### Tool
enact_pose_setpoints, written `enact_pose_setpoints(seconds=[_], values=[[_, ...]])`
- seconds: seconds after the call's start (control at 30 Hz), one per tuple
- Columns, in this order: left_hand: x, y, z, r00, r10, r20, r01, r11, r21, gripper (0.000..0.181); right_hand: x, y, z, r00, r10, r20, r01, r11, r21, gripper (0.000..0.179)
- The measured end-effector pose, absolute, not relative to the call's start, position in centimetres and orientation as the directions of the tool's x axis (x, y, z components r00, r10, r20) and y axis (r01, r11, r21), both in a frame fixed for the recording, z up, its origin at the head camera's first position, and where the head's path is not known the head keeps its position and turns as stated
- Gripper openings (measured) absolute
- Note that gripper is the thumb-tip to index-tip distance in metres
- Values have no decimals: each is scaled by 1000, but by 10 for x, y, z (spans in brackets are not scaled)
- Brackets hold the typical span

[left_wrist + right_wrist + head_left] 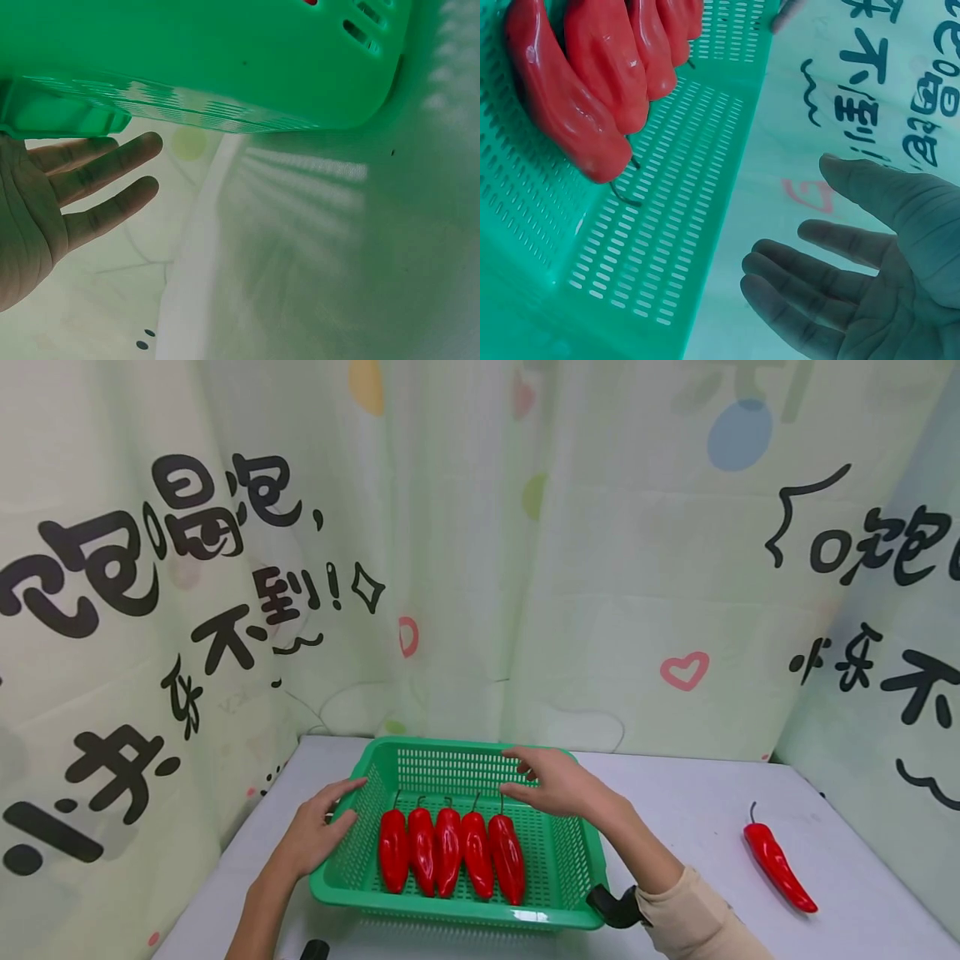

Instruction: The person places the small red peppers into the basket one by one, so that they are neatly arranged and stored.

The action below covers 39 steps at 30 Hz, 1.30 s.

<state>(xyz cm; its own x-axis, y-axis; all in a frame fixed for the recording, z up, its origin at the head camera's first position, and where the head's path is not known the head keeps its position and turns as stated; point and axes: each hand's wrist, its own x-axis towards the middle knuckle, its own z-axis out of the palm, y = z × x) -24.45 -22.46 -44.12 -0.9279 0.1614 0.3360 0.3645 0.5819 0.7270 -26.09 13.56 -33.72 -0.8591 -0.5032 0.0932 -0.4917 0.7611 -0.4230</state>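
A green plastic basket (457, 912) with slotted walls stands on the table. Several glossy red chili peppers (448, 852) lie side by side in it, stems toward the far wall. At the basket's left rim is my left hand (321, 827); the left wrist view shows its fingers (105, 176) extended along the outside, and whether they touch the basket is unclear. Over the basket's far right part hovers my right hand (553, 781), holding nothing. Its fingers (802, 277) are loosely bent and spread from the thumb in the right wrist view.
One more red chili pepper (778, 867) lies on the white table (675, 802), right of the basket. A pale curtain (465, 568) with printed black characters hangs behind and on both sides. A black strap piece (617, 907) at my right wrist overlaps the basket's near right corner.
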Motion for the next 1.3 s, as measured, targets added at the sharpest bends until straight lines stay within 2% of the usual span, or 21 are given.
enact_pose_setpoints(seconds=[0.5,1.3], values=[[-246,-225,-442,-927,161,339,366,584,724,46,-244,150,-332,-851,-494,179,-520,744,-420,54],[-246,-224,-443,-927,153,342,364,589,722,46,-225,184,-337,-874,-433,221,-485,756,-439,55]])
